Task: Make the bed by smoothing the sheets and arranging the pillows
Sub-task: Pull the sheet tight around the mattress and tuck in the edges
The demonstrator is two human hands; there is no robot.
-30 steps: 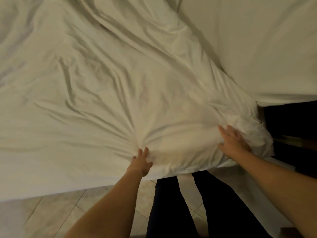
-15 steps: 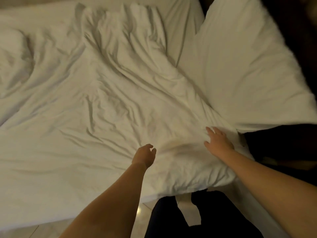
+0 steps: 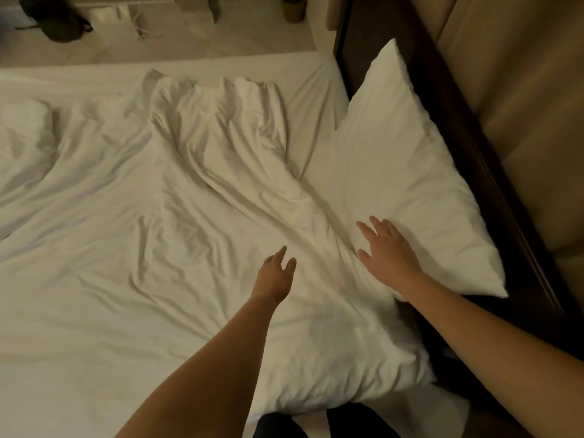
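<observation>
Sheet: white top sheet (image 3: 196,279), rumpled, spread across the bed. It lies directly under and ahead of the left fingers (image 3: 281,254) and just to the left of the right fingers (image 3: 366,230).
Sheet folds: a bunched ridge (image 3: 240,147) starts just ahead of both sets of fingertips and runs away from them toward the far side of the bed. Shallower creases fan out to the left of the left fingers.
Sheet near corner: folds over the bed edge behind both wrists, on the person's side.
Pillow: white pillow (image 3: 395,159), lying flat and skewed. Its near left edge is under the right fingers; the bulk extends ahead and to the right of them.
Right hand: right hand (image 3: 387,248) palm down where the pillow meets the sheet. Fingers straight and spread apart, gripping nothing.
Left hand: left hand (image 3: 275,276) over the sheet, near the right hand and to its left. Fingers loosely extended, slightly apart, holding nothing. Contact with the sheet cannot be told.
Bed: smooth fitted surface (image 3: 303,80) beyond the bunched ridge, well ahead of all fingers.
Headboard: dark wood headboard (image 3: 467,128), right of the right fingers, along the pillow's far side.
Wall panel: beige padded wall panel (image 3: 521,90), beyond the headboard.
Floor: pale floor (image 3: 227,39) past the far bed edge. A dark bag (image 3: 53,17) and a white cable (image 3: 139,25) lie on it, far ahead and left of the left fingers.
Legs: dark-clothed legs (image 3: 284,426), behind both forearms.
</observation>
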